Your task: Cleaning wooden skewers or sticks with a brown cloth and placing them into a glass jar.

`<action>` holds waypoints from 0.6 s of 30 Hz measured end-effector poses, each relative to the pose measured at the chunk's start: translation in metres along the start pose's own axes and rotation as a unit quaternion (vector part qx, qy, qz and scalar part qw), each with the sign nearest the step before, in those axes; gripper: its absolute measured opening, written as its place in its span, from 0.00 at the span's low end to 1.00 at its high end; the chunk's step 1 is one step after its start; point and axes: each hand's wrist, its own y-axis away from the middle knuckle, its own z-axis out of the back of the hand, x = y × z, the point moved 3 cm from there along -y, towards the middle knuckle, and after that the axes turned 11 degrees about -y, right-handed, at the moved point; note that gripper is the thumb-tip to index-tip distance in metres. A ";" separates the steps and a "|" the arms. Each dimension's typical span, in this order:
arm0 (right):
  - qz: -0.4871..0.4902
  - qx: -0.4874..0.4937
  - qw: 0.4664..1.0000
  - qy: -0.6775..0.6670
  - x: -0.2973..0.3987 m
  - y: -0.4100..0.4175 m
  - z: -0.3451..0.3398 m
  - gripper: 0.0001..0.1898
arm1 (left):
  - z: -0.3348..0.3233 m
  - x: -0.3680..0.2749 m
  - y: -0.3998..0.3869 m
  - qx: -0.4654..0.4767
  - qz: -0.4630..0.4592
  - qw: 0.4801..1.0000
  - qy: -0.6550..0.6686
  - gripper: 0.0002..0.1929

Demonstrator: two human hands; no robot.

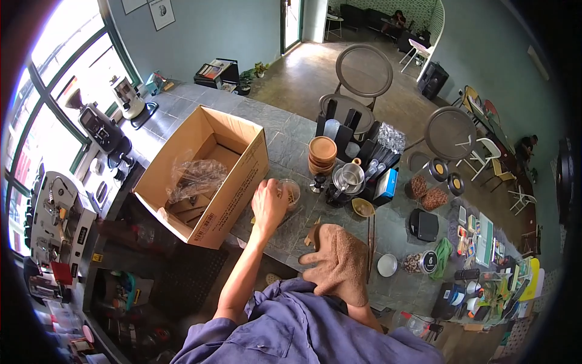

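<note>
My left hand [269, 204] is at the near side of a small clear plastic cup [290, 193] with some light bits inside; its fingers are at the rim, and whether they grip it cannot be told. Just left of that hand stands an open cardboard box [232, 200] holding crumpled clear plastic [198, 177]. A brown cloth [343, 255] is draped over my right hand, which is hidden beneath it. Small light-brown pieces [313, 236] lie at the cloth's upper left edge. Right of the cloth, a pair of long thin sticks [371, 245] rests on the tiled counter.
Stacked terracotta saucers [323, 152], a metal pitcher [350, 177], a yellow bowl [363, 207] and a black organizer with cups stand beyond. A white bowl [387, 265], a jar [420, 262] and a black case [423, 225] are at right. Coffee grinders [103, 127] stand left. People are far off.
</note>
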 end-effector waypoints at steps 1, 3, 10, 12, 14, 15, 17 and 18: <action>0.010 0.003 1.000 0.021 -0.002 0.000 0.000 0.30 | -0.003 0.002 0.001 0.003 -0.003 1.000 0.000 0.29; 0.035 0.012 0.997 0.063 -0.002 -0.001 0.000 0.31 | -0.012 0.007 0.006 -0.030 -0.105 0.991 0.081 0.48; 0.074 -0.010 0.983 0.166 0.048 -0.016 0.010 0.27 | -0.060 0.047 0.003 0.030 -0.112 0.983 0.145 0.62; 0.044 0.010 0.993 0.106 -0.015 -0.011 -0.011 0.28 | -0.051 0.041 0.010 0.011 -0.106 0.963 0.249 0.56; 0.008 0.028 0.999 0.044 -0.029 -0.013 -0.016 0.29 | -0.025 0.019 0.022 -0.005 -0.123 0.937 0.326 0.49; 0.011 0.024 0.998 0.059 -0.023 -0.006 -0.009 0.27 | 0.003 -0.004 0.030 -0.054 -0.138 0.978 0.145 0.47; 0.031 0.033 0.996 0.078 0.003 -0.012 -0.006 0.22 | 0.016 -0.002 0.033 -0.041 -0.090 0.964 0.248 0.49; 0.040 0.036 0.995 0.090 0.019 -0.022 -0.004 0.20 | 0.018 -0.002 0.033 -0.044 -0.088 0.964 0.248 0.49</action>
